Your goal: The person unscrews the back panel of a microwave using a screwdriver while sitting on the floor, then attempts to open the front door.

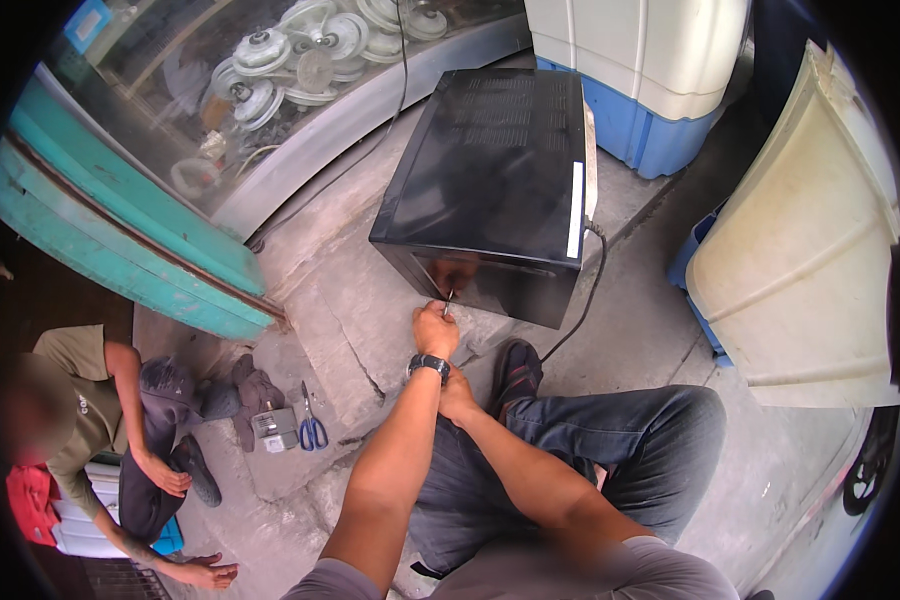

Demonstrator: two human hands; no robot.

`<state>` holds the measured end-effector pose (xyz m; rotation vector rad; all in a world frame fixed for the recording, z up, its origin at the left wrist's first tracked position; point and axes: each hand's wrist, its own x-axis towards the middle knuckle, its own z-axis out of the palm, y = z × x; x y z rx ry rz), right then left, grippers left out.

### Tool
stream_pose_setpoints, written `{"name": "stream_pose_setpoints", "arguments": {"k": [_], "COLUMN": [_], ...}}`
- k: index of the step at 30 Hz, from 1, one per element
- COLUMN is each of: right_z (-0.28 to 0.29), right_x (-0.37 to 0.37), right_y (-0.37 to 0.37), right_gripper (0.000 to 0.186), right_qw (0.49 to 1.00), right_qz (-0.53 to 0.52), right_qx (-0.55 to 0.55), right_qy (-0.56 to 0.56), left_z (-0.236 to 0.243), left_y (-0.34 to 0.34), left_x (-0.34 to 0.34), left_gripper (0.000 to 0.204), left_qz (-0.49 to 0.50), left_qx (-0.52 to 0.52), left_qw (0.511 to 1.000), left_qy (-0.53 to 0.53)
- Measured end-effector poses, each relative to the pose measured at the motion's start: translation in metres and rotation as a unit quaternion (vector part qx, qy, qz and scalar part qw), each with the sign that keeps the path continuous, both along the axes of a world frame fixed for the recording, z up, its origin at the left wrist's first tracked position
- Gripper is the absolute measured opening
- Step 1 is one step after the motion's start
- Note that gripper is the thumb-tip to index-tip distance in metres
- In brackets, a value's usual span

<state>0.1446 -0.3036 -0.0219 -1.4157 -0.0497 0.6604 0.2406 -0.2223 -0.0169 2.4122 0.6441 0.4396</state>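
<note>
A black microwave-like box [490,165] with vent slots on top stands on the concrete in front of me. My left hand [434,330], with a watch at its wrist, is closed around a thin metal tool [449,299] beside the box's near lower edge. The tool's tip points up at the glossy near side; its exact kind is too small to make out. Just below the left wrist, my right hand [457,396] rests close to my leg, its fingers mostly hidden. A black cord [598,290] runs from the box's right side to the floor.
At left, another person sits near blue-handled scissors [313,432] and a small grey box [275,429]. A glass case [310,60] with white pulley-like parts stands behind, beside a teal frame [150,220]. White-and-blue containers [635,110] stand at right.
</note>
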Motion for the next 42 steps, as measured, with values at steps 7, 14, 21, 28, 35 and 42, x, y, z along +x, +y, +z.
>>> {"name": "stream_pose_setpoints", "arguments": {"k": [7,14,21,28,35,42], "right_z": [-0.021,-0.014,-0.013,0.008,-0.007,0.017], "right_x": [0.013,0.004,0.008,0.0,0.008,0.009], "right_y": [-0.023,0.015,-0.005,0.004,-0.004,-0.008], "right_gripper": [0.059,0.04,0.052,0.049,0.055,0.046], "right_qw": [0.906,0.991,0.948,0.992,0.978,0.974], "right_qz": [0.086,-0.011,0.106,-0.03,0.011,0.105], "right_qx": [0.32,0.106,0.259,0.094,0.176,0.129], "right_qy": [0.264,0.08,0.153,0.074,0.108,0.154], "left_z": [0.013,0.015,-0.003,0.001,0.008,0.006], "left_y": [-0.01,-0.005,0.015,0.006,-0.006,0.009], "left_x": [0.0,0.0,0.001,0.001,0.005,0.0], "left_gripper": [0.015,0.019,0.021,0.019,0.018,0.019], "left_qz": [0.023,0.032,0.042,0.007,0.028,0.027], "left_qx": [-0.106,-0.05,-0.135,-0.135,-0.152,-0.12], "left_qw": [0.994,0.998,0.99,0.991,0.988,0.992], "left_qy": [0.0,0.018,0.005,-0.009,0.013,0.013]}}
